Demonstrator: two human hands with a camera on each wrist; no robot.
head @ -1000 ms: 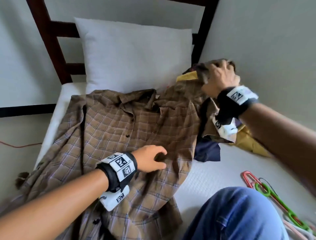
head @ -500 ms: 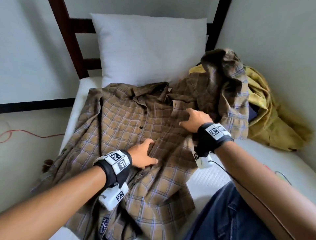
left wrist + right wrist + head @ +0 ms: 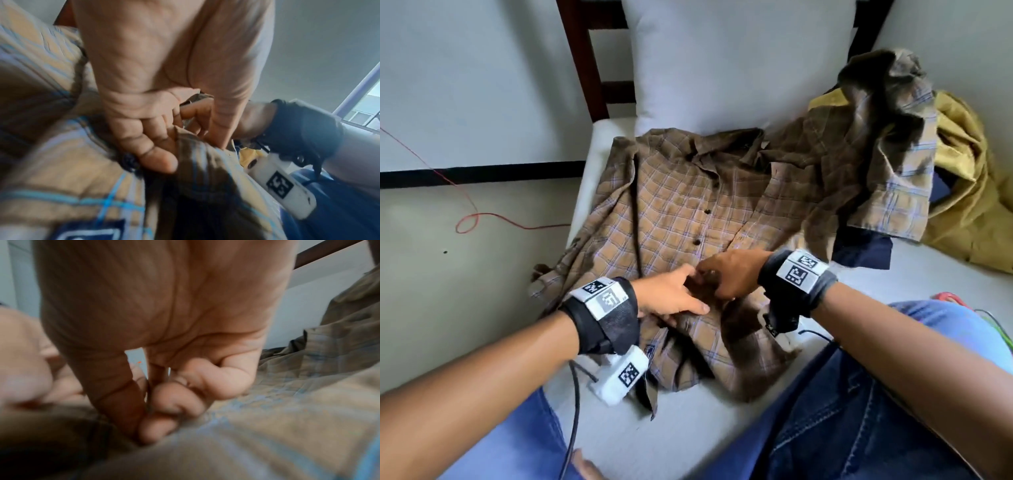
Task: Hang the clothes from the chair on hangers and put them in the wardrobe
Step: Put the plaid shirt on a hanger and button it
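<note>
A brown plaid shirt [image 3: 688, 205] lies spread front-up on the white bed [image 3: 914, 270], collar toward the pillow, its right sleeve heaped up at the far right. Both hands meet at the shirt's front placket, low on its middle. My left hand [image 3: 674, 294] holds the cloth edge [image 3: 191, 146] between thumb and curled fingers. My right hand [image 3: 726, 274] pinches the same edge of the shirt [image 3: 267, 426] with thumb against curled fingers. What sits between the fingertips is hidden and blurred.
A white pillow [image 3: 739, 61] leans on the dark wooden headboard [image 3: 582, 68]. A yellow garment [image 3: 969, 205] and a dark blue one [image 3: 863, 250] lie by the right wall. Coloured hangers [image 3: 962, 305] peek past my right knee [image 3: 893, 411]. A red cable [image 3: 469, 219] lies on the floor.
My right hand let go of the raised sleeve and came down and left to the shirt's front. My left hand moved slightly toward me, and both now grip the placket together.
</note>
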